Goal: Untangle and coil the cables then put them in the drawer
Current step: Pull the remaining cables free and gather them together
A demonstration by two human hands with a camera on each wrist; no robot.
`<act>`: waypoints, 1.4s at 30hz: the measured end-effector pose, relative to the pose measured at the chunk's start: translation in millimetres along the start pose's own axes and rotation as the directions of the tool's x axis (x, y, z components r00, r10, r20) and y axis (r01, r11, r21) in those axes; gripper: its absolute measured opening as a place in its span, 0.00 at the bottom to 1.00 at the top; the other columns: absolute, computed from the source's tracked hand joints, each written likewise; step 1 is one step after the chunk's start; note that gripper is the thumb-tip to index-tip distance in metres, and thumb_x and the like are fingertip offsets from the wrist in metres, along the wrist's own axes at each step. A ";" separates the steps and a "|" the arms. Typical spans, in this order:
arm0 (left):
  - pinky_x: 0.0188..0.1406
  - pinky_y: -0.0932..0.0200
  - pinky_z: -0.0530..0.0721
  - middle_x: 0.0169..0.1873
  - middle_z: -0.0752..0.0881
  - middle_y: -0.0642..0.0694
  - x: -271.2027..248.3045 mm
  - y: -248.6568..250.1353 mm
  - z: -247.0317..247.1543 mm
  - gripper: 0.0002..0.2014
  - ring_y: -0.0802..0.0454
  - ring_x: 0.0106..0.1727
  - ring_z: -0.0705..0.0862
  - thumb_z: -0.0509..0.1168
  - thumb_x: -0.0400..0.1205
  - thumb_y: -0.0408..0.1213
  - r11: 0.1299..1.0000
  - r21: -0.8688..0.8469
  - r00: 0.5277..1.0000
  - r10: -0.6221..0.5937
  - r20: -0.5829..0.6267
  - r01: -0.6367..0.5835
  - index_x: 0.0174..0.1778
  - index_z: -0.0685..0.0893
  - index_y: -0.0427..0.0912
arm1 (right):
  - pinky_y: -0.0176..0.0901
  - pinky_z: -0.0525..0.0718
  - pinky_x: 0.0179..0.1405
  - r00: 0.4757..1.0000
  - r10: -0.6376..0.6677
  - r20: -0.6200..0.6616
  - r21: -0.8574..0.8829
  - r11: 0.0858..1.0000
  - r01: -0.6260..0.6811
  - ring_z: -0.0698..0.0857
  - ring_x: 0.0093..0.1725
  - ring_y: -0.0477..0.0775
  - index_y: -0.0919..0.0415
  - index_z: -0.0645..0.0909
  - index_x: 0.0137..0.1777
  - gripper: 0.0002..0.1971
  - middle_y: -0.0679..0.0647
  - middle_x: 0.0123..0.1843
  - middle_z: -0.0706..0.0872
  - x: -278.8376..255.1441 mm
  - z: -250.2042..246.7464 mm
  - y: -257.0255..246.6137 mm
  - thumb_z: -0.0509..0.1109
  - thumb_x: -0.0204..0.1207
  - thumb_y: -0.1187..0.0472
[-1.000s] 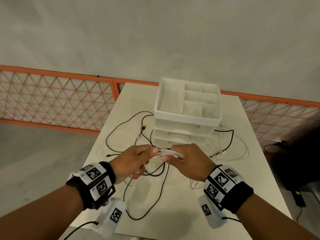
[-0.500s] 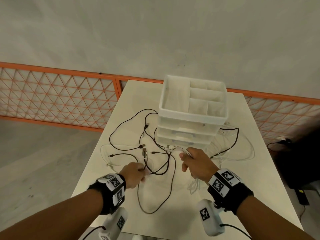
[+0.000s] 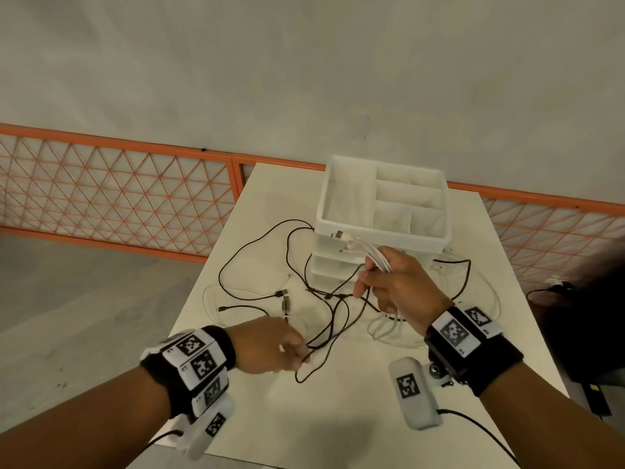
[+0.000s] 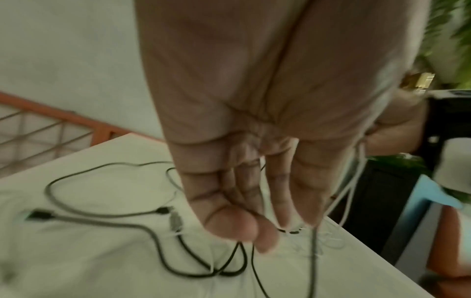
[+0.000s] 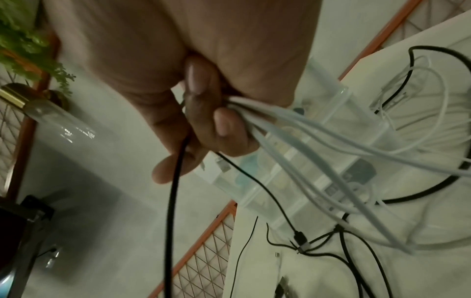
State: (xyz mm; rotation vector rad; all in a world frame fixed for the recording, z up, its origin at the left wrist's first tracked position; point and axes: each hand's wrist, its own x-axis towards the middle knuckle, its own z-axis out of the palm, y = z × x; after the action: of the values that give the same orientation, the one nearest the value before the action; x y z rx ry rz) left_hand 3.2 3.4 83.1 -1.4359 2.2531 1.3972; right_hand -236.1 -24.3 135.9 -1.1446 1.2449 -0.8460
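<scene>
Right hand raised before the drawer unit at the table's far edge, fingers curled tight round a bundle of white cables. Left hand low near the front edge — fingertips pinching a black cable from the tangle across the middle.
</scene>
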 end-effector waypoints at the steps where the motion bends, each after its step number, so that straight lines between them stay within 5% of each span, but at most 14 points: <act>1: 0.29 0.78 0.75 0.52 0.89 0.50 1.3 -7.8 -1.6 0.12 0.65 0.36 0.80 0.63 0.84 0.35 0.996 -0.053 0.998 -0.066 -0.013 0.065 0.62 0.85 0.44 | 0.47 0.53 0.26 1.000 -0.005 0.021 0.022 1.000 0.004 0.62 0.18 0.49 0.61 0.72 0.46 0.09 0.68 0.35 0.88 -2.3 -4.5 -1.5 0.65 0.81 0.75; 4: 0.39 0.60 0.84 0.63 0.85 0.38 14.0 -12.8 -9.2 0.21 0.50 0.41 0.83 0.62 0.82 0.32 0.965 -0.226 0.932 -0.197 -0.304 0.130 0.72 0.76 0.46 | 0.50 0.52 0.27 0.994 -0.027 0.106 0.033 0.999 0.024 0.60 0.20 0.49 0.62 0.73 0.47 0.09 0.68 0.34 0.87 -10.9 -8.5 -4.0 0.64 0.81 0.76; 7: 0.63 0.49 0.83 0.72 0.68 0.47 36.9 4.3 -10.5 0.37 0.47 0.56 0.83 0.69 0.79 0.44 0.996 -0.090 0.905 -0.019 -0.426 -0.022 0.83 0.60 0.62 | 0.41 0.56 0.23 0.974 -0.064 0.220 0.034 0.998 0.058 0.60 0.19 0.49 0.62 0.73 0.46 0.08 0.67 0.32 0.87 -17.9 -2.5 -5.8 0.66 0.80 0.73; 9: 0.72 0.48 0.75 0.72 0.71 0.49 53.2 16.2 -2.7 0.27 0.46 0.68 0.77 0.67 0.80 0.53 0.997 -0.023 0.905 0.054 -0.422 -0.070 0.76 0.71 0.65 | 0.36 0.60 0.19 0.965 -0.104 0.241 0.052 0.994 0.094 0.61 0.18 0.48 0.61 0.73 0.46 0.06 0.68 0.32 0.86 -21.5 -0.3 -8.0 0.68 0.77 0.70; 11: 0.60 0.66 0.76 0.56 0.83 0.49 63.9 18.4 5.6 0.10 0.48 0.57 0.82 0.60 0.86 0.48 1.000 0.000 0.922 0.028 -0.385 -0.030 0.55 0.85 0.55 | 0.37 0.60 0.19 0.974 -0.137 0.180 0.075 0.989 0.126 0.61 0.17 0.48 0.61 0.73 0.45 0.07 0.69 0.32 0.86 -23.9 -5.6 -8.7 0.67 0.78 0.72; 14: 0.33 0.70 0.76 0.38 0.85 0.48 61.8 -0.7 8.6 0.15 0.49 0.36 0.81 0.53 0.86 0.34 0.995 -0.084 0.907 -0.082 -0.413 0.052 0.36 0.80 0.51 | 0.41 0.57 0.22 0.990 -0.131 0.047 0.043 0.991 0.129 0.63 0.18 0.49 0.59 0.74 0.43 0.08 0.66 0.31 0.87 -27.6 -27.4 -3.4 0.69 0.78 0.71; 20: 0.42 0.58 0.79 0.46 0.90 0.43 33.7 -3.5 -33.8 0.14 0.47 0.43 0.86 0.55 0.89 0.35 0.997 0.068 0.875 -0.006 -0.483 0.045 0.46 0.84 0.52 | 0.38 0.68 0.34 0.967 -0.154 -0.202 -0.418 0.906 0.057 0.76 0.24 0.36 0.51 0.85 0.43 0.06 0.42 0.35 0.89 -25.7 -60.8 30.8 0.69 0.82 0.59; 24: 0.59 0.59 0.77 0.49 0.82 0.46 16.8 33.9 -39.4 0.12 0.52 0.52 0.82 0.57 0.88 0.47 0.990 0.116 0.936 0.120 -0.331 -0.086 0.59 0.86 0.54 | 0.40 0.71 0.36 0.958 -0.184 -0.221 -0.361 0.928 0.094 0.78 0.26 0.36 0.47 0.86 0.44 0.08 0.48 0.45 0.92 -16.6 -49.6 26.8 0.68 0.84 0.55; 29: 0.40 0.66 0.73 0.38 0.79 0.56 27.0 62.5 -26.6 0.12 0.57 0.39 0.76 0.53 0.90 0.43 0.967 -0.133 0.871 0.132 -0.473 -0.219 0.56 0.80 0.45 | 0.37 0.80 0.29 0.990 -0.138 -0.008 -0.202 0.970 0.134 0.85 0.29 0.49 0.58 0.82 0.52 0.09 0.60 0.38 0.89 -22.1 -2.9 2.6 0.61 0.89 0.60; 33: 0.36 0.53 0.74 0.38 0.77 0.44 30.4 53.3 -20.4 0.04 0.49 0.36 0.73 0.56 0.89 0.41 0.884 -0.410 0.852 -0.029 -0.523 -0.222 0.55 0.70 0.45 | 0.33 0.67 0.21 0.991 -0.132 0.008 -0.246 0.960 0.130 0.69 0.21 0.42 0.59 0.80 0.55 0.08 0.41 0.22 0.73 -18.7 9.5 9.7 0.61 0.89 0.57; 36: 0.34 0.60 0.76 0.41 0.81 0.46 20.8 49.6 -36.0 0.11 0.52 0.36 0.78 0.56 0.88 0.38 0.829 -0.520 0.692 -0.251 -0.677 -0.208 0.66 0.69 0.42 | 0.31 0.67 0.22 0.991 -0.119 0.059 -0.372 0.919 0.133 0.70 0.20 0.38 0.59 0.78 0.57 0.08 0.36 0.20 0.74 -16.7 4.2 16.0 0.62 0.88 0.55; 38: 0.39 0.66 0.76 0.49 0.83 0.46 11.1 56.1 -51.7 0.12 0.53 0.44 0.81 0.56 0.89 0.43 0.904 -0.341 0.579 -0.139 -0.804 -0.257 0.66 0.74 0.43 | 0.29 0.68 0.24 0.985 -0.107 0.139 -0.418 0.895 0.156 0.72 0.21 0.37 0.59 0.80 0.56 0.08 0.36 0.22 0.76 -18.7 3.5 15.5 0.63 0.87 0.55; 40: 0.43 0.71 0.79 0.54 0.86 0.47 5.3 72.0 -58.5 0.14 0.53 0.51 0.84 0.54 0.90 0.47 0.908 -0.207 0.644 0.086 -0.760 -0.365 0.61 0.80 0.44 | 0.29 0.72 0.30 0.969 -0.131 0.210 -0.448 0.868 0.215 0.78 0.26 0.36 0.57 0.82 0.54 0.04 0.34 0.27 0.81 -20.8 8.1 9.2 0.67 0.86 0.59; 42: 0.47 0.68 0.83 0.52 0.88 0.48 6.9 87.6 -49.9 0.20 0.56 0.50 0.87 0.50 0.89 0.55 0.905 -0.196 0.808 0.219 -0.547 -0.378 0.59 0.82 0.48 | 0.36 0.83 0.44 0.951 -0.188 0.246 -0.441 0.852 0.283 0.86 0.42 0.38 0.50 0.84 0.52 0.08 0.37 0.41 0.88 -21.5 14.8 1.6 0.71 0.80 0.65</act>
State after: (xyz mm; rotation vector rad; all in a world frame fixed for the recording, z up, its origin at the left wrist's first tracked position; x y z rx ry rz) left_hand -50.5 -27.9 162.8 -1.7834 2.8045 1.6644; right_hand -225.4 -0.6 139.4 -1.7640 1.1921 -0.5985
